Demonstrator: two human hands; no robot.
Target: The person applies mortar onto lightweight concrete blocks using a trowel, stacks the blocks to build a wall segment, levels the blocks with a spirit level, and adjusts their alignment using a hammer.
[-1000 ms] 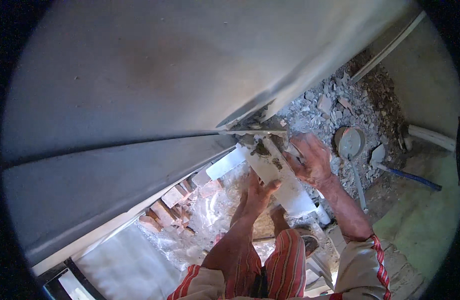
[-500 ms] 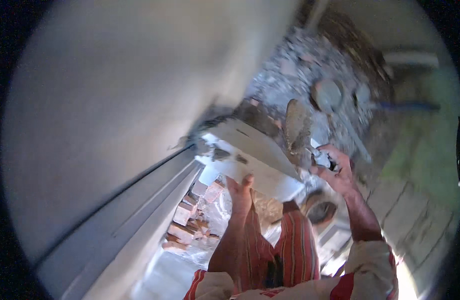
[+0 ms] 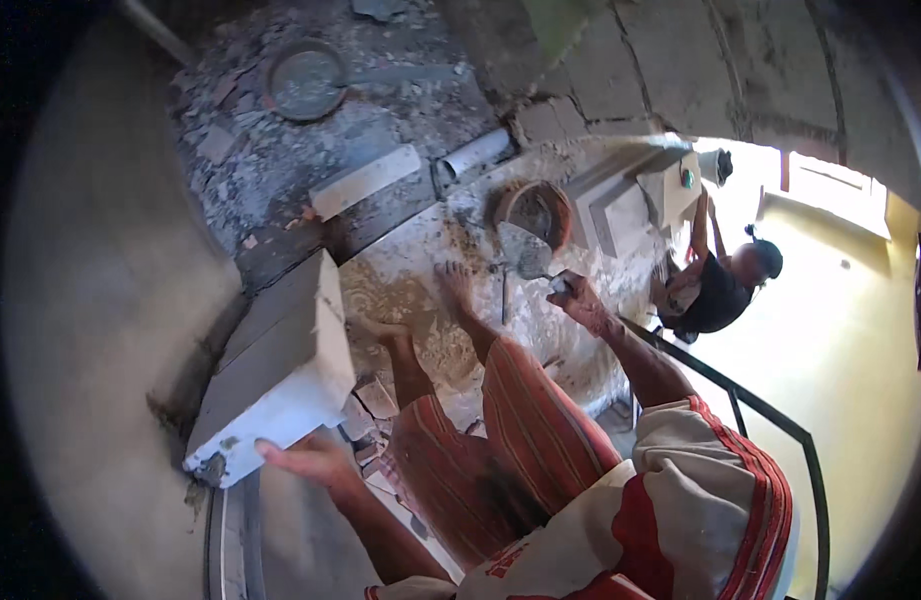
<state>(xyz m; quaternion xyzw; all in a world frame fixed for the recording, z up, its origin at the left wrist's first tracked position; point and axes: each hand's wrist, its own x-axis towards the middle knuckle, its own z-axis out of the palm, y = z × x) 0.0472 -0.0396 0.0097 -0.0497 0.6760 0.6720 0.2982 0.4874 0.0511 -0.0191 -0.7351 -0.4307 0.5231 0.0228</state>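
Observation:
A large pale block stands against the wall on the left, with a grey mortar smear at its lower corner. My left hand rests at the block's near face, fingers stretched out, not wrapped round it. My right hand is closed round the handle of a trowel. The trowel's blade hangs at the rim of a round mortar pan, whose inside holds grey mortar. My bare feet stand on the splashed floor between block and pan.
A person crouches at the right by stacked pale blocks. A dark metal railing runs at lower right. Farther off lie a pale block strip, a pipe, rubble and another round pan. Bricks lie near my leg.
My view has swung to the right, bringing the other person and railing into sight. My right hand with the trowel is now at the mortar pan. My left hand stays at the block.

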